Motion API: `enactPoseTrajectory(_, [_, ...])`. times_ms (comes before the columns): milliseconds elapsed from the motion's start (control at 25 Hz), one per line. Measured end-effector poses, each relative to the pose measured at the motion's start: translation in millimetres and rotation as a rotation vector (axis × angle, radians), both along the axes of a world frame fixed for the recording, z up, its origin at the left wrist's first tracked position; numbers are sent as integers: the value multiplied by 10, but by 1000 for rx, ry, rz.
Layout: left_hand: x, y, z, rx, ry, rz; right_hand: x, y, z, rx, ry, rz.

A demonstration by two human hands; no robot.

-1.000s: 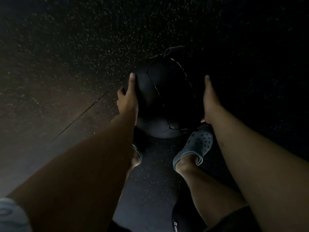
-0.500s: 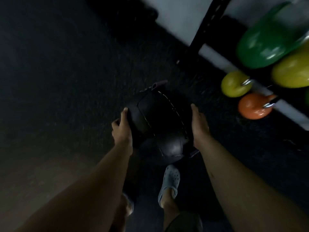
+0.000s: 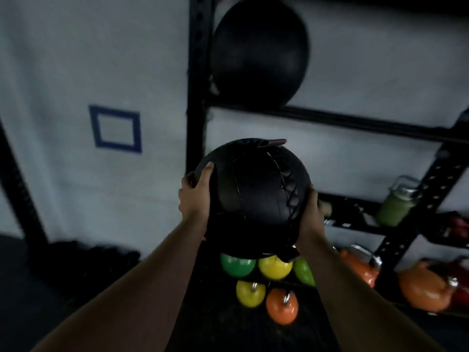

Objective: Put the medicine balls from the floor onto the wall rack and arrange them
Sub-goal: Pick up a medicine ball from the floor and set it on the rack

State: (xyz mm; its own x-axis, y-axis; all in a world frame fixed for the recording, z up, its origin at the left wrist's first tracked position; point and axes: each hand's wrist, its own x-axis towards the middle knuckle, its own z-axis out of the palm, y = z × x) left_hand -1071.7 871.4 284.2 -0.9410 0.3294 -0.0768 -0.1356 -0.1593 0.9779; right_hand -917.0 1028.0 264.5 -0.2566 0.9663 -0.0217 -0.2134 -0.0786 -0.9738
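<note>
head view: both hands hold one black medicine ball [image 3: 253, 199] in the air in front of the wall rack [image 3: 196, 72]. the left hand [image 3: 194, 199] is closed flat on the ball's left side, thumb up over the top edge; the right hand [image 3: 311, 212] cups its right side, fingers hidden behind the ball. each grip is wrapped on the ball, neither around anything else. the ball shows stitched seams and a loose flap at its top.

surroundings: a second black ball [image 3: 260, 54] sits on the upper rail [image 3: 355, 120] of the rack, just right of the black upright, directly above the held ball and apart from it. the held ball covers part of the middle shelf and the tops of the kettlebells below.

count: black balls, two. kettlebells in view below: green, two [image 3: 237, 266]; yellow, two [image 3: 275, 268]; orange, three [image 3: 281, 306]; red items at far right too blurred to count. one green bottle [image 3: 396, 208] stands on the right shelf. a blue tape square [image 3: 116, 129] is on the white wall [image 3: 63, 59] left of the rack. a dark heap [image 3: 86, 262] lies on the floor at the wall foot, kind unclear.
</note>
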Motion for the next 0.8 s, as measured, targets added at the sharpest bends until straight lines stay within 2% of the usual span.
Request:
enactPoseTrajectory(160, [414, 742, 1146, 181, 182, -67, 511, 652, 1187, 202, 152, -126])
enactPoseTrajectory(320, [755, 1434, 1740, 308, 246, -129, 911, 1244, 1850, 298, 223, -153])
enactPoseTrajectory(560, [928, 2489, 2280, 361, 298, -196, 1135, 2251, 2368, 338, 260, -147])
enactPoseTrajectory(800, [429, 3551, 2584, 390, 365, -226, 732, 3228, 2727, 397, 288, -177])
